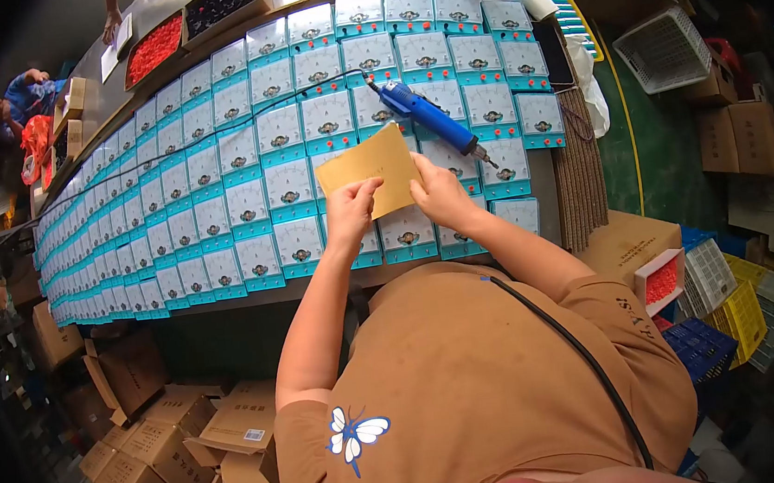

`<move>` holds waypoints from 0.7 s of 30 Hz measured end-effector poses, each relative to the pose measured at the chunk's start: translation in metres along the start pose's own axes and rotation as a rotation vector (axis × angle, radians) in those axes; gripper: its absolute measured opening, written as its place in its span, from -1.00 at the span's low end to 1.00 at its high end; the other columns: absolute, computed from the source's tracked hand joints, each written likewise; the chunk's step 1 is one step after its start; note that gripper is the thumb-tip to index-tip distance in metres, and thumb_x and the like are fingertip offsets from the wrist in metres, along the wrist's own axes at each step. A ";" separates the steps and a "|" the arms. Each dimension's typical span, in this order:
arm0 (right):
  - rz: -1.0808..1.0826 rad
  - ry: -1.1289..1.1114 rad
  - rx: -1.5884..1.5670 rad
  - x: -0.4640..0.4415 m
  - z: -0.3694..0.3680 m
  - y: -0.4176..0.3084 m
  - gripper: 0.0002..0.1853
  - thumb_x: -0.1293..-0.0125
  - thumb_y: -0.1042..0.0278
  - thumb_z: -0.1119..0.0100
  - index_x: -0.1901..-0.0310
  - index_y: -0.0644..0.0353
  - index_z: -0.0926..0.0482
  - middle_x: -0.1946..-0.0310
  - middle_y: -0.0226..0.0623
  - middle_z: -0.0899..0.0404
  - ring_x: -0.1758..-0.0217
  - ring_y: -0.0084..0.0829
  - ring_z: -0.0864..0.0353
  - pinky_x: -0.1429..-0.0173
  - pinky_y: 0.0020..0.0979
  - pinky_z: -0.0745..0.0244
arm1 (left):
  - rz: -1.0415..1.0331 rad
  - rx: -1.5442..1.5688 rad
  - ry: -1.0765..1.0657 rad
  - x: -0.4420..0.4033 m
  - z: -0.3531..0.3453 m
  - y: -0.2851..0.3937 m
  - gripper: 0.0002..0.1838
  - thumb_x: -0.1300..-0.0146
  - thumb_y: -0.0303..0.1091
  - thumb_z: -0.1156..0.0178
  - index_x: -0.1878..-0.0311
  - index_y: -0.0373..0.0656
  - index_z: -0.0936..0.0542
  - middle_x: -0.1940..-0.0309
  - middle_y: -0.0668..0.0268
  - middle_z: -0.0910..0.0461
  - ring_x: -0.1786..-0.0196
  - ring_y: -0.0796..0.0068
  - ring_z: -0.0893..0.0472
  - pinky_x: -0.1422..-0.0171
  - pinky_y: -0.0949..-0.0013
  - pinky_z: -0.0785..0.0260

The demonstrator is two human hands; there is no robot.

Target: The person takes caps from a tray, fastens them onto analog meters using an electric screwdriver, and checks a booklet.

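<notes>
A flat, golden-brown rectangular piece [363,167], like a card or thin packet, is held up in front of my chest. My left hand [352,209] pinches its lower left part between thumb and fingers. On its right edge, my right hand [441,190] grips with the thumb on the near face and the fingers mostly behind. Just beyond lies a blue electric screwdriver [431,116], resting across the dial meters with its bit toward the right. Rows of white-faced meters with teal bases [290,187] spread beneath and around my hands; some carry red and black terminals.
Bins of red parts [154,50] and black parts [224,4] stand along the far edge. A black cable [209,133] crosses the meters. Cardboard boxes [143,470] are stacked at lower left, and plastic crates [739,319] at right. Another person [28,94] is at far left.
</notes>
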State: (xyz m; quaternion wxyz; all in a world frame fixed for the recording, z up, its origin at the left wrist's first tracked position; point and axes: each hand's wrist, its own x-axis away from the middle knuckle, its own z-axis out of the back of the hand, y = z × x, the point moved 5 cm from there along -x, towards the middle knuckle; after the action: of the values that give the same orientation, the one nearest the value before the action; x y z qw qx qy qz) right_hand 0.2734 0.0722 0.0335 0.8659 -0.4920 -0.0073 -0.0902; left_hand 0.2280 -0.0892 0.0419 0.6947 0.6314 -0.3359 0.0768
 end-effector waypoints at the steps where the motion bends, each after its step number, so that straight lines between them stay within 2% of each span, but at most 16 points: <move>1: -0.012 -0.028 0.007 0.003 -0.002 -0.008 -0.49 -0.20 0.42 0.05 -0.23 0.28 -0.28 0.26 0.24 -0.56 0.15 0.16 -0.55 0.01 -0.01 -0.44 | -0.026 -0.045 0.002 -0.007 -0.005 -0.002 -0.72 -0.37 -0.24 -0.09 0.36 -0.24 -0.60 0.73 0.56 -0.27 0.72 0.80 -0.20 0.68 0.60 0.05; 2: 0.026 -0.078 0.057 0.004 -0.009 -0.009 -0.37 -0.20 0.38 -0.03 -0.32 0.31 -0.15 0.22 0.17 -0.57 0.16 0.07 -0.60 0.05 -0.09 -0.46 | -0.053 -0.092 0.003 -0.011 -0.008 -0.003 -0.71 -0.36 -0.23 -0.10 0.41 -0.23 -0.59 0.74 0.56 -0.26 0.72 0.80 -0.20 0.68 0.59 0.05; 5: 0.033 -0.192 0.140 0.013 -0.013 -0.040 -0.21 -0.17 0.28 -0.09 -0.36 0.46 0.01 0.15 0.27 -0.53 0.13 0.12 -0.57 0.03 -0.08 -0.48 | -0.142 -0.136 -0.017 -0.015 -0.013 -0.002 -0.68 -0.36 -0.23 -0.10 0.49 -0.21 -0.54 0.76 0.56 -0.25 0.73 0.79 -0.18 0.68 0.57 0.05; 6: 0.033 -0.240 0.154 0.013 -0.016 -0.042 -0.08 -0.14 0.22 -0.16 -0.36 0.56 0.14 -0.03 0.33 -0.43 0.07 0.09 -0.57 -0.01 -0.13 -0.50 | -0.120 -0.100 -0.037 -0.014 -0.012 0.000 -0.66 -0.37 -0.22 -0.10 0.52 -0.19 -0.50 0.75 0.55 -0.26 0.74 0.78 -0.17 0.68 0.57 0.05; 9: 0.113 -0.226 0.272 0.014 -0.022 -0.049 -0.06 -0.13 0.21 -0.17 -0.36 0.57 0.14 -0.17 0.34 -0.31 -0.03 0.04 -0.55 -0.04 -0.17 -0.51 | 0.022 0.008 -0.106 -0.007 -0.005 0.003 -0.65 -0.37 -0.20 -0.10 0.51 -0.18 -0.51 0.75 0.55 -0.26 0.75 0.77 -0.17 0.68 0.57 0.05; 12: 0.187 -0.168 0.339 0.015 -0.030 -0.047 -0.07 -0.12 0.23 -0.21 -0.37 0.53 0.10 -0.15 0.31 -0.33 -0.04 0.05 -0.53 -0.02 -0.18 -0.52 | 0.025 0.005 -0.105 -0.006 0.001 0.003 -0.64 -0.34 -0.20 -0.15 0.57 -0.15 -0.48 0.76 0.52 -0.30 0.75 0.75 -0.22 0.68 0.56 0.01; 15: 0.259 -0.194 0.479 0.015 -0.035 -0.050 -0.06 -0.12 0.20 -0.22 -0.36 0.54 0.10 -0.24 0.31 -0.23 -0.09 0.04 -0.51 -0.05 -0.20 -0.51 | 0.025 -0.017 -0.072 -0.009 0.005 0.002 -0.65 -0.31 -0.23 -0.18 0.58 -0.16 -0.47 0.76 0.50 -0.32 0.75 0.73 -0.24 0.69 0.56 -0.01; 21: 0.089 -0.205 0.202 0.009 -0.027 -0.046 -0.16 -0.18 0.15 -0.19 -0.36 0.41 -0.03 -0.05 0.19 -0.47 -0.03 -0.02 -0.56 0.01 -0.21 -0.52 | -0.003 0.118 -0.018 -0.009 0.019 -0.007 -0.75 -0.29 -0.30 -0.20 0.49 -0.20 -0.50 0.75 0.50 -0.34 0.76 0.76 -0.23 0.70 0.58 0.02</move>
State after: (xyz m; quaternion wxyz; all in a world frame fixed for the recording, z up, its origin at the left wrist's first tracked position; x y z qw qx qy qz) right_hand 0.2727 0.0251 0.0597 0.9088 -0.4089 -0.0831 0.0002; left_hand 0.2172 -0.1053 0.0307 0.6536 0.6723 -0.3359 0.0897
